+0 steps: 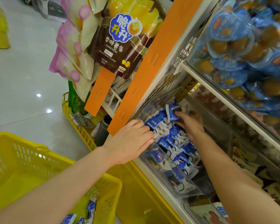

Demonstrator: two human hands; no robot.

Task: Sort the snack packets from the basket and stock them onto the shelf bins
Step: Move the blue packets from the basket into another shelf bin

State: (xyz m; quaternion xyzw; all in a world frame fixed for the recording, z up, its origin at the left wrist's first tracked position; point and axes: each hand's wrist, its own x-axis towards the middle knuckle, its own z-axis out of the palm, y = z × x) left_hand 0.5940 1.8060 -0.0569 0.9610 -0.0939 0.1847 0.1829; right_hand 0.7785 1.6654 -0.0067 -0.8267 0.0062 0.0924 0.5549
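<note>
A clear shelf bin [191, 194] on the low shelf holds several blue-and-white snack packets [170, 143] standing in rows. My left hand [132, 139] rests on the packets at the bin's left end, fingers curled over their tops. Deeper in the bin, my right hand [189, 122] pinches one blue-and-white packet [174, 112] at the far end of the row. The yellow basket [108, 178] stands at the lower left, with a few more blue-and-white packets [90, 209] lying in its bottom.
An orange shelf upright [152, 62] runs diagonally beside the bin. Hanging potato-stick bags [118, 39] crowd the upper middle. Blue egg-shaped snack packs [242, 50] fill the upper right bin. A second yellow basket [81, 126] with assorted items sits on the tiled floor [26, 88].
</note>
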